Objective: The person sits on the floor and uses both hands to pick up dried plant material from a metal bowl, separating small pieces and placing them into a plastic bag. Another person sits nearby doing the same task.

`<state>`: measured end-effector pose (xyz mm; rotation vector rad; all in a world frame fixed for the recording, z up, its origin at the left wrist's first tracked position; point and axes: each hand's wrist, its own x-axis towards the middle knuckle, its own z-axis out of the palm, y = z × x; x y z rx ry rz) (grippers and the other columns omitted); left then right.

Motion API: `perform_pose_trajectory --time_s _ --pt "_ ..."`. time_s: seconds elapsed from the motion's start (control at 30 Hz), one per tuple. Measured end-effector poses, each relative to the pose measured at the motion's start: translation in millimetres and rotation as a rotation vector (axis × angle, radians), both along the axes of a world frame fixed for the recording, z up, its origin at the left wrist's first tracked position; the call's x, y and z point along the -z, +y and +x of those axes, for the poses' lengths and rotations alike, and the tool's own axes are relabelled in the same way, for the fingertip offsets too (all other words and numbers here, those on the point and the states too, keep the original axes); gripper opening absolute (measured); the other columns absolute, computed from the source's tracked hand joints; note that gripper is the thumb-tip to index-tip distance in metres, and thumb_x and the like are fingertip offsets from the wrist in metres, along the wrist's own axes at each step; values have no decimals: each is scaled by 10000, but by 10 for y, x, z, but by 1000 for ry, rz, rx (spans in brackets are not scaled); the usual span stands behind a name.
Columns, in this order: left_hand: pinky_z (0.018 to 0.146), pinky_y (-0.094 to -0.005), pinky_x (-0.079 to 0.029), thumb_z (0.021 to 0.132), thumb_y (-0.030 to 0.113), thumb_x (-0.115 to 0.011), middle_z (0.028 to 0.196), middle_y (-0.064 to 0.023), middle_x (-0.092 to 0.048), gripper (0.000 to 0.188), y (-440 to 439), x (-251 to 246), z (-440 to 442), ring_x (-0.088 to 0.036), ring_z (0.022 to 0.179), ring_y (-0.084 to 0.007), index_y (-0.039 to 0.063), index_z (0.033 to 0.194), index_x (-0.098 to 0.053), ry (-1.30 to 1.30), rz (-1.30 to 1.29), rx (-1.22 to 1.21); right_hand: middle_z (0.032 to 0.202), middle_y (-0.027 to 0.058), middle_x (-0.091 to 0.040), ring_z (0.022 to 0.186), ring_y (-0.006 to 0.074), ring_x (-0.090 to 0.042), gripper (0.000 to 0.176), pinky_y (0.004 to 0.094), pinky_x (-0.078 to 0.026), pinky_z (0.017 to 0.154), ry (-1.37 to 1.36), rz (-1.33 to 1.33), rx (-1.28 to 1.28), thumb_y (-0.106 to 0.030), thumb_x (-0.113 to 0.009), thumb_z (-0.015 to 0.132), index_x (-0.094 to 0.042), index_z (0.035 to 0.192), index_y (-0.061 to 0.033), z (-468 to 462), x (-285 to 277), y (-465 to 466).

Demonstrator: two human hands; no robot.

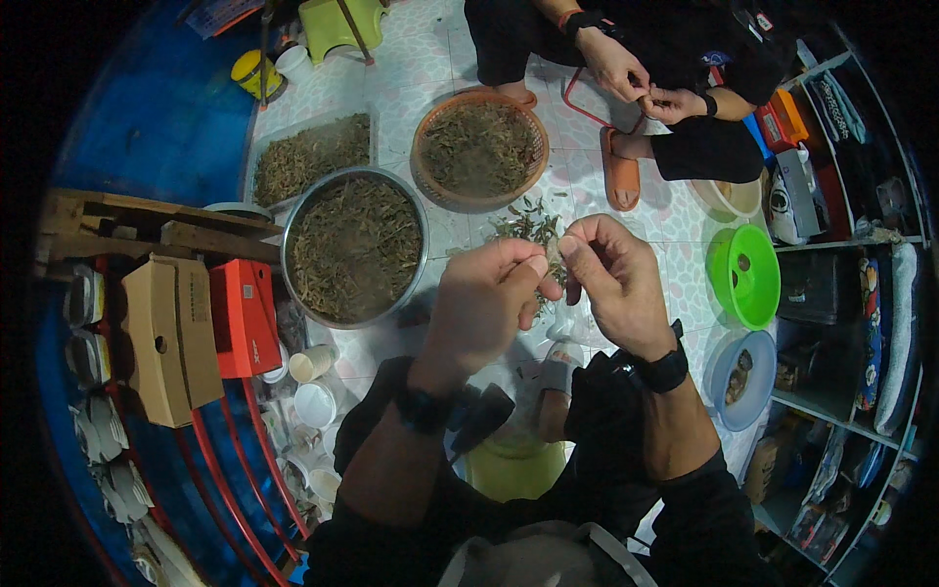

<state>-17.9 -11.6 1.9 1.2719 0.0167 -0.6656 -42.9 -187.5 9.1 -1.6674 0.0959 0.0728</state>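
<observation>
My left hand (488, 297) and my right hand (612, 286) are raised close together in the middle of the view, thumbs and forefingers pinched. A small pale piece seems to be between the right fingertips; whether the left fingertips hold anything cannot be told. Below and behind them, a loose heap of dried leaves (530, 224) lies on the floor, partly hidden by the hands. Left of my hands stands a metal basin (422, 275) full of dried leafy plant matter. Beyond the hands is an orange plastic basket (543, 158) of the same, with a clear plastic bin (374, 132) of it at the upper left.
A co-worker's hands (645, 92) are at the upper right, above an orange slipper (623, 183). On the right stand a green basin (770, 293), a blue basin (766, 367) and shelving (843, 422). A cardboard box (165, 337), a red box (242, 319) and white tubs (315, 403) are left.
</observation>
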Motion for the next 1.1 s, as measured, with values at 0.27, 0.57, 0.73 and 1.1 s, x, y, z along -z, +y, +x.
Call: perform_pose_trajectory --time_s 0.27,0.57,0.73,1.1 --pt "457 -203 -320 1023 297 -550 818 -87 -674 320 5 -103 42 -503 542 -77 -6 1085 -632 161 -45 -17 765 -22 -594 646 35 -532 157 209 -445 563 -20 4 29 -157 -630 1007 -627 974 -4 -9 -23 -19" --pt "364 -196 -268 1036 654 -251 824 -157 -680 760 60 -78 74 -556 486 -140 -16 1166 -585 254 -155 -53 813 15 -591 728 81 -541 105 240 -449 642 -277 -279 146 -51 -725 887 -709 980 -5 84 -36 -95" --pt "360 -194 -273 1023 678 -242 812 -126 -671 778 52 -41 68 -571 494 -133 -10 1235 -538 244 -150 -28 925 70 -564 889 196 -560 248 310 -465 754 -400 -384 -223 -21 -727 795 -742 1037 -68 35 -76 -20" --pt "363 -198 -272 1072 513 -330 810 -64 -640 598 67 12 81 -568 530 -105 -22 1137 -590 349 -270 55 891 64 -583 810 170 -584 79 297 -489 721 -291 -301 -187 -9 -693 859 -705 936 -22 26 30 33"
